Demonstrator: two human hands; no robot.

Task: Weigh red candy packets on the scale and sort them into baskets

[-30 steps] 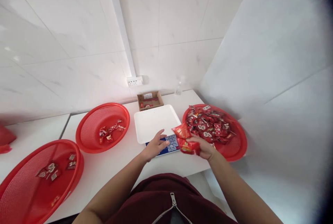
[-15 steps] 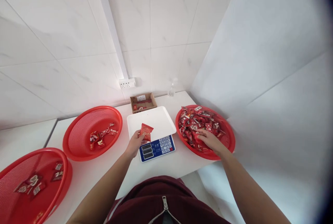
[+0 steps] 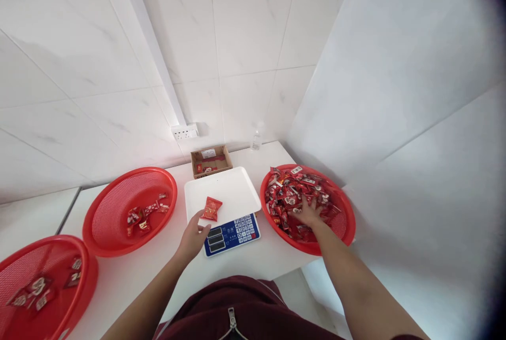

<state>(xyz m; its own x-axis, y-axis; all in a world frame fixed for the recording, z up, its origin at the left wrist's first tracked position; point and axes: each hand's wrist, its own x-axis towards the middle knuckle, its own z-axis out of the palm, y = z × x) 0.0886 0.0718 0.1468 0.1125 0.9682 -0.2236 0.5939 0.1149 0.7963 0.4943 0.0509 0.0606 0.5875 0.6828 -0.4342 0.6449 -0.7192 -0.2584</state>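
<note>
A white scale (image 3: 233,192) with a blue keypad stands in the middle of the table. One red packet (image 3: 212,208) lies on its white tray, near the front left corner. My left hand (image 3: 193,235) hovers just below that packet, fingers loosely apart, holding nothing. My right hand (image 3: 307,212) rests palm down with spread fingers on the heap of red packets (image 3: 294,195) inside the right red basket (image 3: 348,224).
A middle red basket (image 3: 118,192) holds several packets. Another red basket (image 3: 79,282) at the lower left holds a few more. A small cardboard box (image 3: 211,160), a clear bottle (image 3: 256,141) and a wall socket (image 3: 184,131) are at the back.
My left hand took a packet from my right hand, set it on the scale tray and let go. My right hand moved into the right basket and onto the heap.
</note>
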